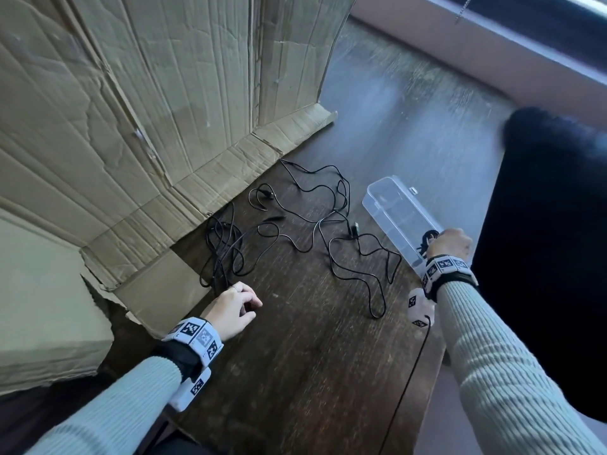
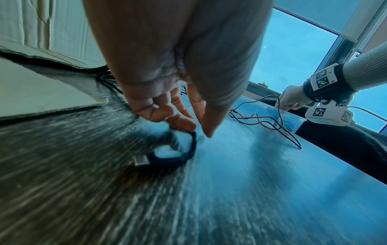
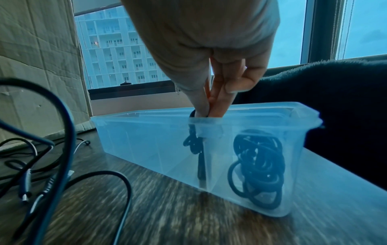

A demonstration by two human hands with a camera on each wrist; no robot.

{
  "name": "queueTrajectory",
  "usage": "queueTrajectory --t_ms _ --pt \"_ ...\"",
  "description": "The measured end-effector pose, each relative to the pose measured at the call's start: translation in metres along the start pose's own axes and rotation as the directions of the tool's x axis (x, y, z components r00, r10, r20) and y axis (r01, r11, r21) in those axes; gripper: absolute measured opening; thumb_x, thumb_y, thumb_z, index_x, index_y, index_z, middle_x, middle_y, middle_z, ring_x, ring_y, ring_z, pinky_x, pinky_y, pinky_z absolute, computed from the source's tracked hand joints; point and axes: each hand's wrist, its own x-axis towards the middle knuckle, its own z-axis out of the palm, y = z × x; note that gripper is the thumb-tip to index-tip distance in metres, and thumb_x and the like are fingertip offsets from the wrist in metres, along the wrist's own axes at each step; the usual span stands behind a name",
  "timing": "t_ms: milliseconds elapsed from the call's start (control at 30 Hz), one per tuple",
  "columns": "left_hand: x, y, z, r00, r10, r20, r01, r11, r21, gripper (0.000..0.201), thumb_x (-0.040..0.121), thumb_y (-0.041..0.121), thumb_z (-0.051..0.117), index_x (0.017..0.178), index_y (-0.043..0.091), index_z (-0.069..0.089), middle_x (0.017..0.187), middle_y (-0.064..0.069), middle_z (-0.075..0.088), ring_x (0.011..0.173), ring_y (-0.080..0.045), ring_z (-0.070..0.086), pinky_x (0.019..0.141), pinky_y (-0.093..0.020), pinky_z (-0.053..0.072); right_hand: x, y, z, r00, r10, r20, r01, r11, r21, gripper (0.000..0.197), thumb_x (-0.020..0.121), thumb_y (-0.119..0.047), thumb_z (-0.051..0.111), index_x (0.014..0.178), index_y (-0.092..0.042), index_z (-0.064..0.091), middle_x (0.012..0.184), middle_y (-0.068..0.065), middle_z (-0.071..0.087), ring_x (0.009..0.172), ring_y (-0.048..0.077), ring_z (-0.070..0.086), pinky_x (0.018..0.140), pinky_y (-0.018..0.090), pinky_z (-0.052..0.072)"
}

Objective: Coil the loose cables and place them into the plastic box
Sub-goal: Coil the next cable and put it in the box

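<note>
At the far left stood the creased cardboard (image 1: 170,93), its flaps lying on the dark wooden table (image 1: 312,356). The left hand (image 1: 231,311) hovered low just beside a flap, fingers loosely curled and grasping nothing; from the wrist view its fingertips (image 2: 184,122) hung right above a short looped cable end with a plug (image 2: 167,157), and I could not tell whether they touched it. Just beyond that hand lay a bunched black cable (image 1: 223,247), and to its right the loose cables (image 1: 328,224) sprawled across the table toward the other hand. The clear plastic box (image 1: 391,208) sat open near the table's right edge, and the right hand (image 1: 450,243) reached down over its near end, thumb and fingers (image 3: 220,99) pinching a small cable bundle (image 3: 193,142) that hung inside the box. Just right of that hand, a coiled cable (image 3: 257,167) already rested in the box against its end wall. Farther right was a dark furry chair (image 1: 551,257).
</note>
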Motion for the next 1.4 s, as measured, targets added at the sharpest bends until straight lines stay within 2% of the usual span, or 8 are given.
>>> queueTrajectory --t_ms 367,533,633,800,933,1067,1167,1400 --pt "0.000 -0.002 0.002 0.999 -0.018 0.032 0.018 1.000 0.008 0.028 0.079 0.013 0.072 0.089 0.038 0.064 0.107 0.019 0.048 0.074 -0.001 0.058 0.078 -0.025 0.052 -0.011 0.001 -0.008 0.956 -0.102 0.275 0.182 0.941 -0.285 0.029 0.083 -0.026 0.050 0.104 -0.010 0.061 0.111 0.018 0.061 0.106 0.036 0.058 0.100 0.055 0.042" --pt "-0.004 0.001 0.001 0.999 0.000 0.037 0.000 1.000 0.008 0.032 0.079 0.011 0.071 0.090 0.040 0.062 0.109 0.018 0.048 0.076 -0.001 0.057 0.079 -0.021 0.050 -0.042 0.000 -0.003 0.961 -0.274 -0.033 0.265 0.951 -0.161 0.037 0.088 -0.020 0.052 0.121 -0.003 0.054 0.119 0.022 0.056 0.115 0.037 0.050 0.099 0.053 0.038" --pt "-0.006 0.001 0.000 0.999 -0.003 0.035 0.003 1.000 0.004 0.032 0.079 0.011 0.071 0.091 0.040 0.063 0.109 0.018 0.047 0.077 0.000 0.057 0.081 -0.022 0.049 -0.070 -0.009 0.013 0.776 -0.572 -0.266 0.610 0.788 0.086 0.032 0.088 -0.017 0.051 0.116 -0.004 0.062 0.107 0.019 0.063 0.098 0.037 0.059 0.085 0.051 0.048" --pt "-0.008 0.004 0.001 0.999 -0.011 0.042 0.011 1.000 0.013 0.029 0.079 0.011 0.071 0.098 0.032 0.067 0.111 0.018 0.046 0.078 0.002 0.055 0.081 -0.019 0.047 -0.118 -0.018 0.033 0.734 -0.487 0.473 0.603 0.788 -0.125 0.087 0.076 -0.079 0.049 0.149 -0.043 0.016 0.160 0.006 0.013 0.144 0.037 0.016 0.104 0.069 0.026" --pt "-0.013 0.003 0.003 1.000 0.000 0.030 -0.001 1.000 0.012 0.030 0.080 0.010 0.070 0.092 0.037 0.064 0.110 0.019 0.046 0.080 0.002 0.055 0.077 -0.011 0.040 -0.145 0.001 0.055 0.653 -0.269 0.708 0.590 0.766 -0.254 0.108 0.063 -0.081 0.062 0.147 -0.053 0.000 0.159 -0.001 -0.023 0.143 0.049 -0.011 0.103 0.076 0.013" --pt "-0.015 0.004 0.003 0.999 0.009 0.037 -0.010 1.000 0.026 0.028 0.079 0.011 0.072 0.093 0.034 0.065 0.112 0.017 0.046 0.082 0.001 0.054 0.075 -0.009 0.038 -0.169 0.030 0.064 0.625 -0.518 0.584 0.688 0.719 -0.098 0.053 0.087 -0.036 0.064 0.138 -0.034 0.049 0.158 0.010 0.024 0.141 0.043 0.022 0.111 0.053 0.024" --pt "-0.013 0.007 0.004 0.998 0.014 0.063 -0.017 0.998 0.054 0.025 0.077 0.017 0.073 0.097 0.031 0.067 0.115 0.013 0.046 0.087 -0.004 0.055 0.082 -0.017 0.044 -0.181 0.060 0.064 0.626 -0.661 0.413 0.661 0.731 0.168 0.025 0.083 -0.006 0.063 0.102 -0.015 0.077 0.118 0.007 0.069 0.115 0.037 0.055 0.103 0.037 0.037" --pt "-0.015 0.045 0.003 0.976 0.217 0.000 -0.217 0.975 0.055 0.066 0.075 0.023 0.077 0.134 0.025 0.047 0.136 0.004 0.038 0.118 -0.013 0.047 0.107 -0.032 0.038 -0.231 0.098 0.037 0.714 -0.696 0.078 0.575 0.646 0.501 0.015 0.076 0.003 0.073 0.085 -0.007 0.079 0.085 0.007 0.076 0.078 0.009 0.067 0.074 -0.002 0.039"
